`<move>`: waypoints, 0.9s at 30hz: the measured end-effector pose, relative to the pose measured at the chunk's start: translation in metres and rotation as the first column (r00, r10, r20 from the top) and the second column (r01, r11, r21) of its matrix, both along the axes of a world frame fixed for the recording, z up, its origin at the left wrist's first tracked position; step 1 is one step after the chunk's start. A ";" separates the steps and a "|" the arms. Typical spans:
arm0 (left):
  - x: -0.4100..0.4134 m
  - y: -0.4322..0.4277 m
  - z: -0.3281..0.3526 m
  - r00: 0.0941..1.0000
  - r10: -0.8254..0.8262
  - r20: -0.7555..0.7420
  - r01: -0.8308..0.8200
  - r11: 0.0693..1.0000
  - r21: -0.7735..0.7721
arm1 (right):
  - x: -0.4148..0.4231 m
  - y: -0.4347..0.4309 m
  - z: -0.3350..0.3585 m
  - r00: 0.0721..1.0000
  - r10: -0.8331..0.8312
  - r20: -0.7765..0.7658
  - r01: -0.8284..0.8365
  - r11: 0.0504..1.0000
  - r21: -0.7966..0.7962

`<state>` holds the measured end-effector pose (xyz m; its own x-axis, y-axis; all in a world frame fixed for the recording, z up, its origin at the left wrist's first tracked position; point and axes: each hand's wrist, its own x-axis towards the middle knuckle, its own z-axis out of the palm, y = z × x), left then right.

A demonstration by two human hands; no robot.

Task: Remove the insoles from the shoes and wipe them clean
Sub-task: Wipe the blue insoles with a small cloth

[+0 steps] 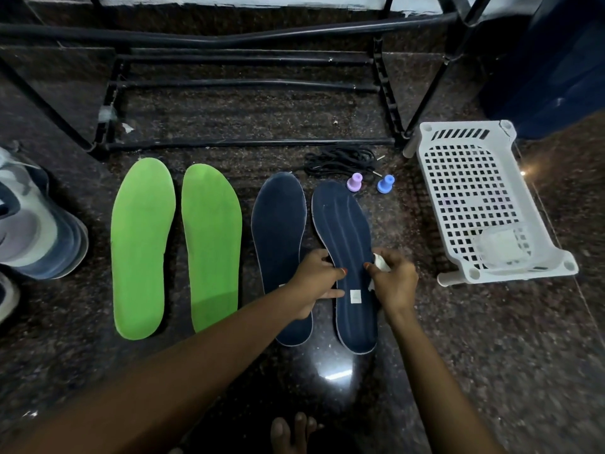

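Right of centre on the dark stone floor, a navy insole lies flat, held at both edges.
The left hand grasps its left edge, fingers curled and thumb on top. The right hand pinches a white wipe against its right edge. A second navy insole lies just beside it, partly under the left hand, with green insoles further left. Grey shoes sit at the left edge, a white basket at the right and black laces above.
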<state>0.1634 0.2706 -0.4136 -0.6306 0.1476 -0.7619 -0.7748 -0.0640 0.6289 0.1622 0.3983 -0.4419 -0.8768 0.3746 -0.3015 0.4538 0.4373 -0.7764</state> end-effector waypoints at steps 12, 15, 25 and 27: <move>0.002 -0.023 0.041 0.999 -0.030 -0.034 0.031 0.999 0.031 | 0.017 -0.006 0.044 0.987 -0.130 -0.094 0.101 0.958 -0.268; 0.003 -0.031 0.068 0.997 -0.026 -0.075 0.030 0.998 0.054 | 0.018 -0.008 0.072 0.982 -0.117 -0.150 0.066 0.949 -0.310; 0.018 -0.043 0.203 0.943 -0.086 -0.321 0.113 0.992 0.065 | 0.027 -0.007 0.217 0.938 -0.057 -0.342 -0.080 0.924 -0.375; 0.024 -0.047 0.233 0.929 -0.099 -0.358 0.136 0.988 0.079 | 0.036 -0.006 0.249 0.922 -0.032 -0.386 -0.112 0.931 -0.346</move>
<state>0.1871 0.2241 -0.1810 -0.8288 0.3010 -0.4718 -0.5109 -0.0630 0.8573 0.1987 0.3921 -0.1928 -0.9622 0.2678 -0.0493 0.0817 0.1115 -0.9904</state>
